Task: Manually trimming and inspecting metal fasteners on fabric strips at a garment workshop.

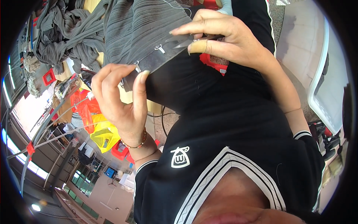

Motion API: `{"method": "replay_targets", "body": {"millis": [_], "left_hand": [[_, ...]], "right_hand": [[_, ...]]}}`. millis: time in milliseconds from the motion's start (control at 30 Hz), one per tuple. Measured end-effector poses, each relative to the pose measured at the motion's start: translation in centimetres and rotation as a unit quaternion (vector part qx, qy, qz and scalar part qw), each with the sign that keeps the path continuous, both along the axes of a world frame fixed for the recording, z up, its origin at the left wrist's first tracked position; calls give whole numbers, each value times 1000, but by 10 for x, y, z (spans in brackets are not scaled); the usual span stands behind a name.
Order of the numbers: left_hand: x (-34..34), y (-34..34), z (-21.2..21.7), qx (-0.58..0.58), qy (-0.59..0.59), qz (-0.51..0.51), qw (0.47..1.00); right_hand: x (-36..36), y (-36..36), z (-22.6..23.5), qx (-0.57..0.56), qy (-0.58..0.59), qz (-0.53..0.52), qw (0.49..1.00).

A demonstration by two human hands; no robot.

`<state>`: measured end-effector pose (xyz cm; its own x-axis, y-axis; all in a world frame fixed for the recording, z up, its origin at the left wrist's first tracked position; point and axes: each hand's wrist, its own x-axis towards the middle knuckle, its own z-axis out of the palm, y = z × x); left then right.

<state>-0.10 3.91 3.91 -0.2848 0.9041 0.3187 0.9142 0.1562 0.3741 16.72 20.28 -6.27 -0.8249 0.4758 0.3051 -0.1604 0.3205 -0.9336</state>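
A grey ribbed garment (143,30) lies across my lap, its dark band raised along the lower edge. My left hand (119,93) pinches that band between thumb and fingers. On the band sit small silver metal fittings (159,49); another shows beside my left fingertips. My right hand (233,41) is closed around small pointed metal thread snips (182,43), whose blades reach over the right end of the band. A tan covering wraps the right thumb. Whether the blades touch fabric or thread, I cannot tell. A loose pale thread (175,7) trails above the garment.
More grey garments (74,33) are heaped at the far left. Red and yellow plastic bags (103,135) hang by metal poles at the left. To the right stands a large white bin (317,89). A red piece (214,65) lies beneath my right hand.
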Motion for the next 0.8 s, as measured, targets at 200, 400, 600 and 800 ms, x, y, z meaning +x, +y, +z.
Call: {"method": "replay_targets", "body": {"millis": [200, 400, 600, 800], "left_hand": [[-8, -27, -16, 60, -87, 23, 994], [-14, -34, -29, 105, -147, 22, 983], [-24, -37, -32, 92, -103, -23, 990], [-34, -43, -32, 84, -141, -30, 986]], "right_hand": [[-4, -8, 12, 32, -5, 11, 999], [-9, -1, 24, 67, 12, 25, 997], [-17, -3, 26, 74, 12, 35, 997], [-21, -3, 31, 100, 2, 38, 994]]}}
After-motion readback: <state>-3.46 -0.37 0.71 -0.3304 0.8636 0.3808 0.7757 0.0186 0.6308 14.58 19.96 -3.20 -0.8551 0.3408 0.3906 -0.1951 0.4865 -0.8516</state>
